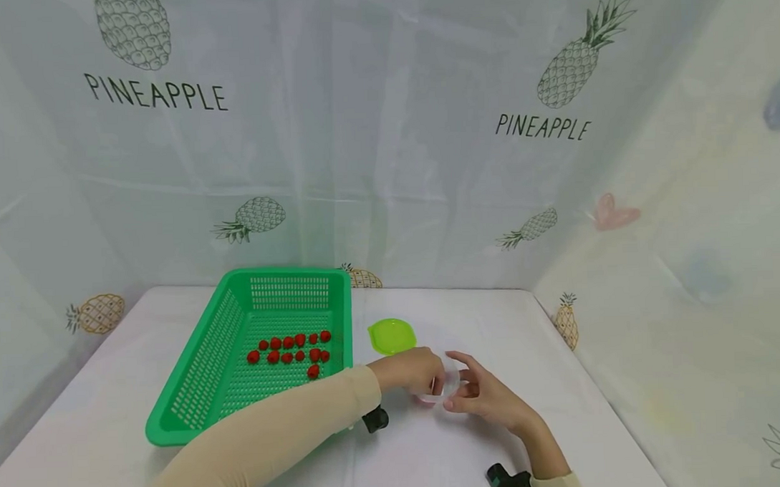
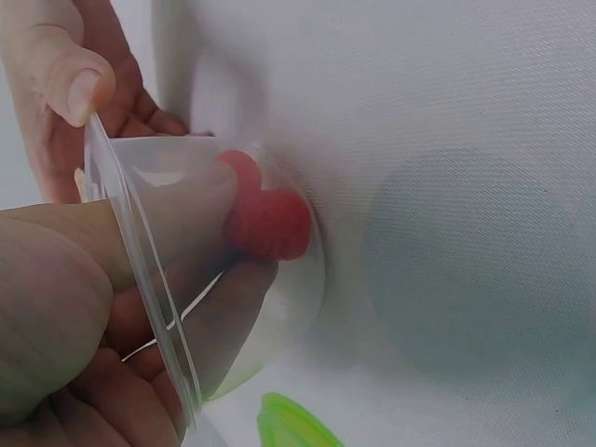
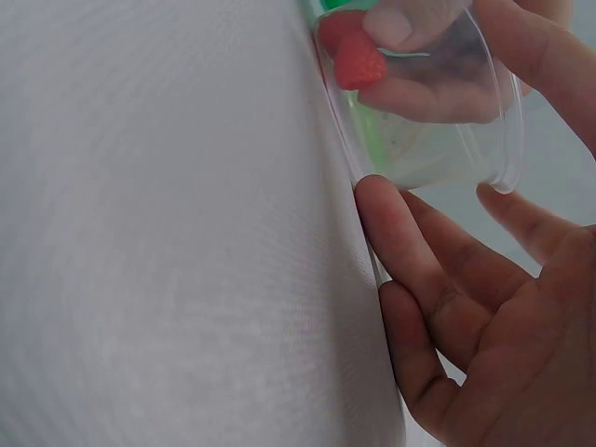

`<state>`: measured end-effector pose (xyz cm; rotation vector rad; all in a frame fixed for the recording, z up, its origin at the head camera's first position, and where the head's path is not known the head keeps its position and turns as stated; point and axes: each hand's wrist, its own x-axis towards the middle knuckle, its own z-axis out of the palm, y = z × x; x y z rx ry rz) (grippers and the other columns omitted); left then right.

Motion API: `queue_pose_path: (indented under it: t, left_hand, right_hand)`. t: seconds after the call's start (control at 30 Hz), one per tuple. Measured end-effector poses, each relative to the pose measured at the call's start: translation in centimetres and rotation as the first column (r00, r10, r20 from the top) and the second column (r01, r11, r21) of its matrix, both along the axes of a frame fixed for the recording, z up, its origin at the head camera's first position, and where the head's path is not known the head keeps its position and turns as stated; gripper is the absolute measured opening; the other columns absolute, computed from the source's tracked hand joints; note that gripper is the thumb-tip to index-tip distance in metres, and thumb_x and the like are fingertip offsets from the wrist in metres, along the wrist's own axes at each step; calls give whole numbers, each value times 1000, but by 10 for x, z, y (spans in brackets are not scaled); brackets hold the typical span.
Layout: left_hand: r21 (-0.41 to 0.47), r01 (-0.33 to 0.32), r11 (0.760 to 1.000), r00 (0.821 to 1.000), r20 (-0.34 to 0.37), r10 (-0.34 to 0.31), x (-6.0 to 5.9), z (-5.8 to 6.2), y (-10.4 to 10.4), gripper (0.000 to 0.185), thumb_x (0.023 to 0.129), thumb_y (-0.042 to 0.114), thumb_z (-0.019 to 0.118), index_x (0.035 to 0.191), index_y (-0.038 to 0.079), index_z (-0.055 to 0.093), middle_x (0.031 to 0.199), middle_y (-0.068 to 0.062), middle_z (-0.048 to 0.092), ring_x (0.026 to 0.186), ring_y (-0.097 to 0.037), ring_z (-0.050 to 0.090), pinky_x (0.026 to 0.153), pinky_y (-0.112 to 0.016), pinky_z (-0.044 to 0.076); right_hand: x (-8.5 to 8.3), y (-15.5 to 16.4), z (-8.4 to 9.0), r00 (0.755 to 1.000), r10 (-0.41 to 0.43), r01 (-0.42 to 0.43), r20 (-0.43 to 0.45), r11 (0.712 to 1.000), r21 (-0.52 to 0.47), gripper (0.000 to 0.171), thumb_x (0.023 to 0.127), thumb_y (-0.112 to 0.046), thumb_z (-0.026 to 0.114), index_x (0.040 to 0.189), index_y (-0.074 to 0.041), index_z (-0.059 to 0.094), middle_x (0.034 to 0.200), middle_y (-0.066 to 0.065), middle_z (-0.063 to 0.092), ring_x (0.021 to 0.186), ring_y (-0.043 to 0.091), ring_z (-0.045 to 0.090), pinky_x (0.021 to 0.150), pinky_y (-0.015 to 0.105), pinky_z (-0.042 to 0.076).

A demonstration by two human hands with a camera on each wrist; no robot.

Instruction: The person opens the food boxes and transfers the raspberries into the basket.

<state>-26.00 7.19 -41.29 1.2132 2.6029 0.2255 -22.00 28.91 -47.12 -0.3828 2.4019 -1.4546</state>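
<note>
My left hand [image 1: 412, 368] reaches over the rim into a clear plastic cup [image 1: 451, 379] on the table. Inside it, the thumb and a finger pinch a raspberry [image 2: 279, 226] low down, near the bottom. A second raspberry [image 2: 240, 166] lies right against the first. My right hand [image 1: 491, 399] holds the cup from the right side, its thumb at the rim [image 2: 119, 177] and other fingers along the wall near the base.
Left of the cup stands a green plastic basket [image 1: 194, 351] with several raspberries [image 1: 288, 342] lying in loose rows. A light green lid [image 1: 393, 336] lies behind the cup. Pineapple-printed curtains [image 1: 387, 165] hang around the white table [image 1: 496, 318].
</note>
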Motion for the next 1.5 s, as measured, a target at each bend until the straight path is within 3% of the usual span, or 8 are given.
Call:
queue_pose_path:
  t: [0.3,0.5,0.8,0.97,1.07,1.2,1.33,1.5]
  left_hand:
    - [63,-38,997,999,13,37,0,1,-6,10,94,10,79,88,18,80,86,10,71,80,-5,53,70,-17,47]
    - [118,-37,992,999,12,36,-6,25,-21,4,98,16,78,96,19,80,86,12,69,83,-5,56,74,-19,49]
    - [281,-58,958,998,30,51,-10,75,-92,6,103,15,71,103,16,77,89,10,72,83,-9,61,80,-28,53]
    - [292,-135,947,991,52,125,-9,91,-143,7,105,16,69,108,16,75,94,10,72,83,-10,61,80,-31,54]
    - [281,-174,944,985,65,162,-12,88,-172,8,105,16,68,109,16,75,95,9,71,79,-10,62,78,-32,54]
    - [250,-187,950,982,42,182,-16,77,-200,7,105,16,68,106,16,74,90,9,70,75,-8,61,78,-33,54]
    - [194,-197,961,980,20,197,-18,66,-218,6,104,16,70,104,14,75,91,8,70,78,-7,60,84,-40,56]
    - [134,-216,967,976,15,216,-18,53,-228,2,102,12,72,100,11,73,89,5,69,77,-10,60,79,-39,57]
  right_hand:
    - [0,-3,-3,1000,10,-10,3,1000,-7,96,90,-24,87,166,-19,29,135,22,59,98,23,70,82,29,54]
    - [0,-5,-3,1000,-13,13,0,1000,9,93,90,-24,88,165,-22,31,141,25,54,102,24,69,85,31,54]
    - [-2,-5,-2,999,-38,38,10,999,30,96,89,-24,89,165,-21,31,142,25,53,101,24,67,83,32,53]
    - [-2,-3,-2,999,-37,37,4,999,25,96,88,-23,89,165,-20,32,142,26,53,100,23,66,82,30,53]
    - [-1,-3,-1,999,-33,33,1,999,26,96,88,-24,89,165,-20,31,140,26,54,100,22,66,82,30,53]
    - [-1,-1,0,1000,-31,31,-2,999,27,96,88,-25,89,164,-20,32,136,23,57,100,23,66,81,29,53]
    - [-2,0,-2,1000,-28,28,3,999,25,95,88,-24,89,164,-21,32,135,22,59,101,25,66,83,28,53]
    - [-4,-1,-4,999,-31,31,6,999,22,95,88,-23,89,164,-21,32,138,22,57,101,25,66,83,29,53]
